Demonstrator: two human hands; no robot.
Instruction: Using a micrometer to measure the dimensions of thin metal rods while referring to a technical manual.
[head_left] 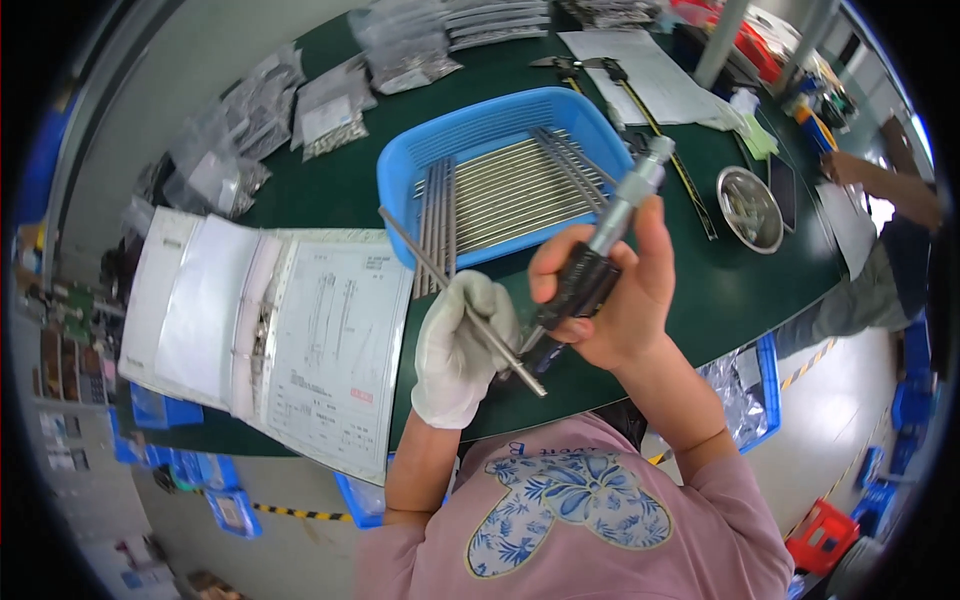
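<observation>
Nearest the camera, the pink shirt [570,500] fills the lower edge, and just beyond it the left hand [462,345], in a white glove, has its fingers closed around a slanting rod [415,246]. The bare right hand [640,310] has its fingers clamped on a micrometer [585,280], whose lower end is right by the rod's near end, though whether they touch I cannot tell. Behind the hands, a blue tray [400,180] of more rods [515,190] stands on the green table [330,190], with an open binder [335,350] to its left.
</observation>
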